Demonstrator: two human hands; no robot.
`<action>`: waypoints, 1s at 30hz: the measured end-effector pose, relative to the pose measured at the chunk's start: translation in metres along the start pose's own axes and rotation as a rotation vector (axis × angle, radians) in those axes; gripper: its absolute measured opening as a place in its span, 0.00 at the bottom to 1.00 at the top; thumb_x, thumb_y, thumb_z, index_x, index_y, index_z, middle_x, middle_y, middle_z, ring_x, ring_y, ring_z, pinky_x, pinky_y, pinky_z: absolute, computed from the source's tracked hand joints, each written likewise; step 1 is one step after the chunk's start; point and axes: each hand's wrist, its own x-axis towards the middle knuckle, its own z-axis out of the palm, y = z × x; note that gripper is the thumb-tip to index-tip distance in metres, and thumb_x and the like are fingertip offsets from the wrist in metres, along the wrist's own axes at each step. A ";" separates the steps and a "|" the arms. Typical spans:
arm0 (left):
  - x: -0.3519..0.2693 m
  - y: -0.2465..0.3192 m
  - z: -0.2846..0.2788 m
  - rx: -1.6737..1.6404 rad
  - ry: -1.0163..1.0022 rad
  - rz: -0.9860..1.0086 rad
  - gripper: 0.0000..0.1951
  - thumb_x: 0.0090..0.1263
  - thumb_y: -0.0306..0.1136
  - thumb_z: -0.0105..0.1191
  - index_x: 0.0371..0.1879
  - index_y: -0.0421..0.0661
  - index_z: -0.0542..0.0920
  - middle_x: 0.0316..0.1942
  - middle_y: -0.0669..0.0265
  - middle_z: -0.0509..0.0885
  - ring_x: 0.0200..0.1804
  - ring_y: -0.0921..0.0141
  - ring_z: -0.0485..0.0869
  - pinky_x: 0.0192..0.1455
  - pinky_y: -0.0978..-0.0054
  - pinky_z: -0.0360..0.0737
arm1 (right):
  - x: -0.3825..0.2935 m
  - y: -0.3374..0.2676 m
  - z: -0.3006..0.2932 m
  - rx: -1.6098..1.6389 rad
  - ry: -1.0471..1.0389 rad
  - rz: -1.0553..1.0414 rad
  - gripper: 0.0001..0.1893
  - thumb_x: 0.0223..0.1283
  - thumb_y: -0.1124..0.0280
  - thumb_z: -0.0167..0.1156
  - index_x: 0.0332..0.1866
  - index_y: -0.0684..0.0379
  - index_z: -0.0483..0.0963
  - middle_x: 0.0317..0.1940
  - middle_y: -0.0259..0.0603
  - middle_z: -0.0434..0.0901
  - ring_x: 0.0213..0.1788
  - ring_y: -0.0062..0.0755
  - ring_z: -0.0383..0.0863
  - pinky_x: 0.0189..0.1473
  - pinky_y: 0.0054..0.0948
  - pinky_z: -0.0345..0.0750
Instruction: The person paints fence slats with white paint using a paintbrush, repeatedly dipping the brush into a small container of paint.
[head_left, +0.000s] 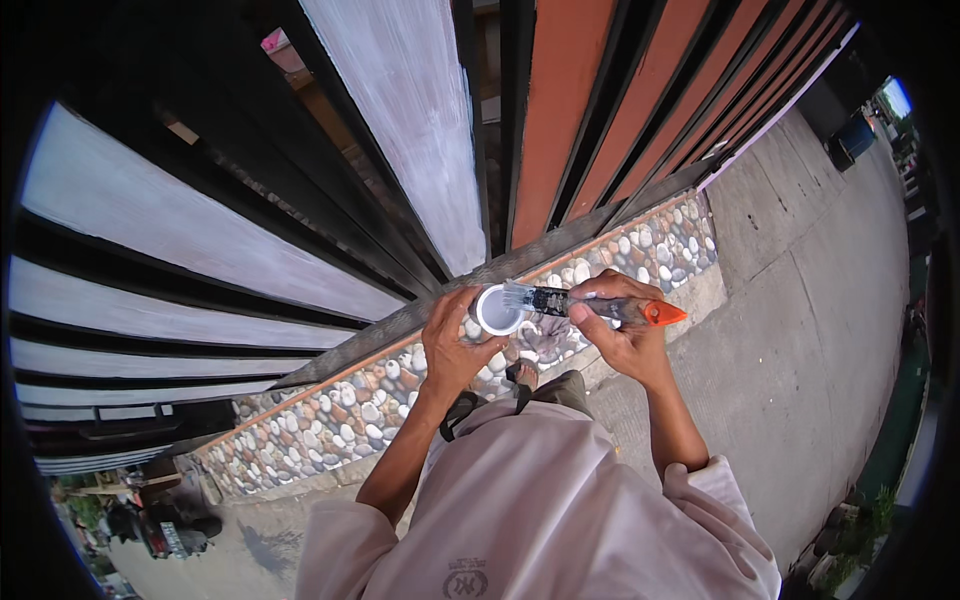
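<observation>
My left hand (459, 341) is closed around a small round cup of pale paint (500, 310), its open top facing up. In my right hand (622, 322) is a paintbrush (551, 300) with a worn handle and an orange end; its paint-coated bristles are over the cup's right rim. Whether they touch the rim I cannot tell. Beyond my hands stands a slatted metal fence. A wide slat (412, 127) straight ahead has a streaky whitish coat, as do the slats on the left (187, 232). The slats on the right (562, 112) are reddish brown.
A pebble-faced ledge (322, 424) runs along the foot of the fence, close to my feet. Concrete pavement (795, 315) lies to the right. A parked motorcycle (161, 525) stands at the lower left, and potted plants (862, 532) line the lower right edge.
</observation>
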 end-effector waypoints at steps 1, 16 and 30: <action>0.002 -0.003 -0.002 0.000 -0.003 0.011 0.39 0.35 0.26 0.77 0.55 0.43 0.80 0.51 0.56 0.82 0.53 0.55 0.83 0.56 0.61 0.81 | 0.001 0.000 0.005 -0.008 0.004 0.014 0.08 0.57 0.75 0.70 0.39 0.66 0.82 0.31 0.43 0.85 0.32 0.29 0.84 0.36 0.26 0.78; 0.011 -0.040 -0.020 -0.011 -0.058 0.067 0.40 0.35 0.25 0.77 0.57 0.45 0.79 0.52 0.58 0.82 0.54 0.56 0.82 0.55 0.60 0.82 | 0.007 0.020 0.063 -0.232 -0.124 0.033 0.11 0.56 0.70 0.71 0.39 0.66 0.83 0.30 0.45 0.84 0.27 0.37 0.84 0.31 0.31 0.79; 0.016 -0.053 -0.029 0.008 -0.089 0.065 0.40 0.34 0.26 0.77 0.57 0.46 0.79 0.53 0.60 0.81 0.55 0.57 0.81 0.56 0.61 0.81 | 0.012 0.037 0.086 -0.266 -0.103 0.059 0.10 0.55 0.71 0.72 0.38 0.66 0.82 0.29 0.46 0.83 0.28 0.37 0.84 0.34 0.29 0.79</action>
